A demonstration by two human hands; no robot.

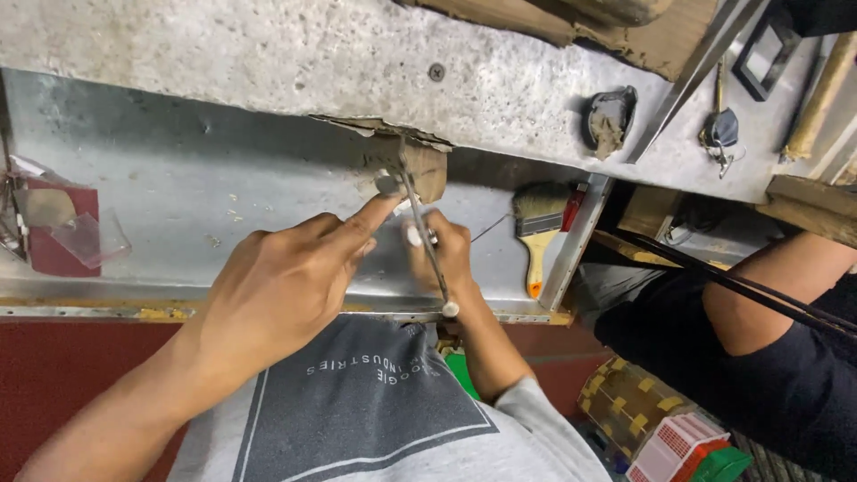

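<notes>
Left hand [286,286]: index finger stretched out, tip pressing a small grey metal piece [387,183] against the brown wooden block [424,170] under the concrete ledge [357,62]; grip not grasping anything. Right hand [446,250]: grip clenched on one thin metal rod tool [427,241], tip up at the block, white end low. One wood-handled paintbrush [538,228] on the galvanised sheet-metal desk [178,178], right of the hands. One other person's arm [768,303], far right.
</notes>
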